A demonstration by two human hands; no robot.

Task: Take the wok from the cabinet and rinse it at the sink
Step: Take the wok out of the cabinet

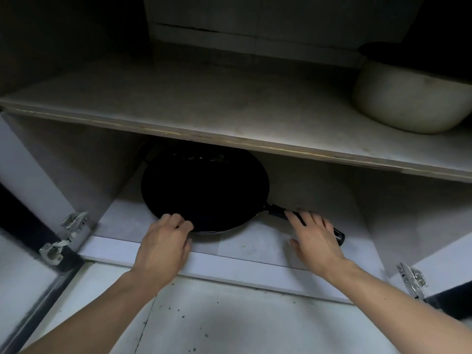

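A black wok (204, 190) lies on the bottom shelf (255, 246) of an open cabinet, its far part tucked under the upper shelf. Its dark handle (277, 210) points toward the right front. My left hand (163, 244) is at the wok's near rim, fingers curled over the edge and thumb just below it. My right hand (314, 238) lies over the handle with fingers spread and thumb apart, not closed around it. The handle's end shows past my knuckles.
The upper shelf (204, 106) overhangs the wok closely and carries a cream-coloured pot (408, 100) at the right. Both cabinet doors stand open, with metal hinges at the left (63, 236) and at the right (412, 277). A pale, speckled floor (242, 323) lies below.
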